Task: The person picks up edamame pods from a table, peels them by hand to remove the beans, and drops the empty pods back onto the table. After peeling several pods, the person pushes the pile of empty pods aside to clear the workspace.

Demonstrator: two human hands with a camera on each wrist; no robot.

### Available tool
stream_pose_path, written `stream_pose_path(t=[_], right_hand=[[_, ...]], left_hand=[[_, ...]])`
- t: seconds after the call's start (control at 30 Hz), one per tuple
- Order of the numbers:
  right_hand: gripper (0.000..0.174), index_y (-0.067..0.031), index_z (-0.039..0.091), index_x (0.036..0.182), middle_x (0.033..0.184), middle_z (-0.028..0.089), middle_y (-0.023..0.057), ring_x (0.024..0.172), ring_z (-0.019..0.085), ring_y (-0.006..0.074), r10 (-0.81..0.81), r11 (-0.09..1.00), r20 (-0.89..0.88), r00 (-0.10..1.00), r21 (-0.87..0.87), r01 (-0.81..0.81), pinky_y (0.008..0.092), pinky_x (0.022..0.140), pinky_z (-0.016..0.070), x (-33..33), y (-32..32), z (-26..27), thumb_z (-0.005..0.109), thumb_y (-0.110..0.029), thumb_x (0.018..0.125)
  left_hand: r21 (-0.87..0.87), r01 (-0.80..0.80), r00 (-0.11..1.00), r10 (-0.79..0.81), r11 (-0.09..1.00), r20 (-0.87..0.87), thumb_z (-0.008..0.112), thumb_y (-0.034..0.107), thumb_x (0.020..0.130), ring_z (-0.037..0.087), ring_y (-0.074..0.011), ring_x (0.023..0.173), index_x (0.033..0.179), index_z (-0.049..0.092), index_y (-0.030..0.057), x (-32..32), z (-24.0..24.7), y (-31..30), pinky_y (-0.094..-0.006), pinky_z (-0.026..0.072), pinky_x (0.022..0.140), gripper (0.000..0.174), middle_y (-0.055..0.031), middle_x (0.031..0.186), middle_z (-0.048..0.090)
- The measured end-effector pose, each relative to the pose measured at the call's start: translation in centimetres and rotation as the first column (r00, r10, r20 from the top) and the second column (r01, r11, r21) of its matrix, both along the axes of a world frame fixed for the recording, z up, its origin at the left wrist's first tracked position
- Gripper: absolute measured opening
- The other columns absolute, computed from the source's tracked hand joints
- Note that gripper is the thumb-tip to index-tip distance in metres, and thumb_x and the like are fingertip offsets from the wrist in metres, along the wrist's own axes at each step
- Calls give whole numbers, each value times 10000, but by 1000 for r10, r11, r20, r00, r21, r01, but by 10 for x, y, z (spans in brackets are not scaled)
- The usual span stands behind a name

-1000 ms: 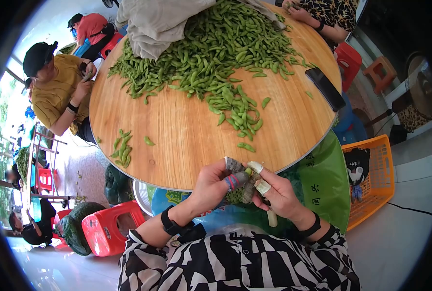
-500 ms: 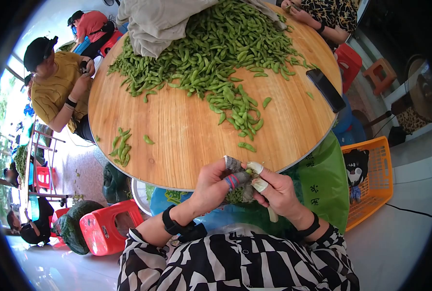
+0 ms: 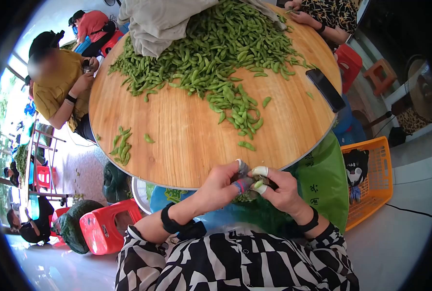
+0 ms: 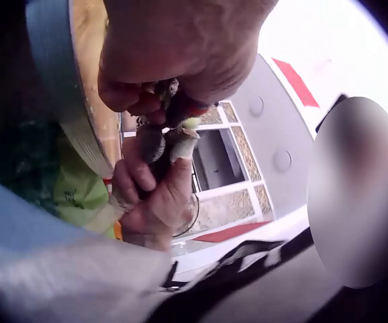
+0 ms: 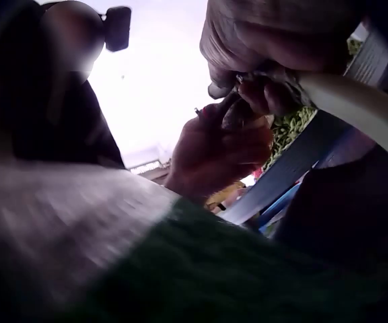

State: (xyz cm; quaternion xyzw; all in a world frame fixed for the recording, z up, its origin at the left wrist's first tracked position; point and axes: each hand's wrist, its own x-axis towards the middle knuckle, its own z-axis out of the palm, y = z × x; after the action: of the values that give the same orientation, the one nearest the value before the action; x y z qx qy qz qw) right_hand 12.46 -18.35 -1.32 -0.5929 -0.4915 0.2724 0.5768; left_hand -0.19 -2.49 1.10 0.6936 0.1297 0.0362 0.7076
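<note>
Close to the near table edge, my left hand [image 3: 218,186] has its thumb and fingers curled at a green soybean pod [image 3: 258,184]. Grey covers wrap those fingertips, with a red and blue band on the thumb. My right hand [image 3: 284,191] meets it, white covers [image 3: 260,170] on thumb and forefinger. The pod shows at the right thumb's tip; in the left wrist view its pale green end [image 4: 190,123] lies between both thumbs. My right hand also holds a tool whose pale curved handle [image 5: 355,101] shows in the right wrist view; its working end is mostly hidden by fingers.
A large pile of soybean pods [image 3: 211,58] covers the far side of the round wooden table [image 3: 177,131], partly under a grey cloth [image 3: 157,24]. A phone [image 3: 325,89] lies at the right edge. An orange crate [image 3: 385,179] and red stool [image 3: 99,225] flank me.
My hands have turned slightly, and the pod now shows lower, by the right thumb. The tool's pale handle no longer shows below my right hand. The person at left has shifted.
</note>
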Motion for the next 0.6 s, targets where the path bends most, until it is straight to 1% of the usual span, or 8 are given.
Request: stream_pose_path(t=[0.07,0.13,0.2,0.27,0.3,0.37,0.4,0.6], right_hand=[[343,25,572,1147,850,660,100,616,587,114,-11,1000,113,993,21,9,243,571,463,6,-4,-2,614,14,807],[331,25,569,1132,724,610,53,573,540,114,62,998,214,975,-1,-63,244,555,445,11,-7,2,620,0,806],[315,25,571,1124,701,574,44,571,517,104,16,997,164,986,-82,-3,244,551,436,10,-14,6,614,-4,813],[299,26,572,1115,677,538,34,570,494,93,-6,984,118,993,-174,26,245,547,428,8,-16,5,608,-8,820],[294,25,569,1120,672,517,30,577,481,86,-35,987,31,999,-157,40,243,546,419,8,-14,2,598,-18,830],[290,25,566,1124,667,495,26,583,468,78,-71,987,-55,996,-148,62,241,545,411,9,-14,4,589,-27,840],[292,28,560,1134,684,505,24,595,466,71,-71,985,-87,994,-165,56,234,547,404,10,-12,12,579,-43,851],[318,27,522,1203,706,510,15,558,440,69,-85,988,-308,947,-151,40,213,515,370,7,-17,12,479,-89,910]], left_hand=[[519,50,998,-67,853,14,600,-8,794,582,-208,678,977,596,21,-9,12,13,-328,454,579,185,-86,789,595],[889,-75,997,65,451,52,582,-55,734,594,-297,726,1014,601,22,-27,24,34,-365,466,598,292,-119,823,587],[984,-162,962,213,-68,173,614,-1,671,573,-326,740,902,595,37,-36,32,68,-423,459,631,234,-139,829,563],[939,-120,948,244,-321,204,616,-29,723,583,-324,738,1036,621,47,-35,37,80,-388,474,615,322,-155,878,584],[937,-121,947,246,-327,208,616,-29,723,583,-324,738,1036,621,47,-31,34,77,-388,474,615,322,-155,878,584],[886,-206,979,91,415,185,628,17,777,581,-331,712,1053,614,40,-9,18,54,-388,477,620,277,-154,865,585],[815,-134,988,12,564,154,622,74,832,577,-342,694,1087,599,39,6,14,42,-405,472,615,259,-153,825,575],[908,-63,996,-26,413,81,610,81,842,573,-394,745,935,559,29,43,-13,13,-452,477,633,117,-183,845,499]])
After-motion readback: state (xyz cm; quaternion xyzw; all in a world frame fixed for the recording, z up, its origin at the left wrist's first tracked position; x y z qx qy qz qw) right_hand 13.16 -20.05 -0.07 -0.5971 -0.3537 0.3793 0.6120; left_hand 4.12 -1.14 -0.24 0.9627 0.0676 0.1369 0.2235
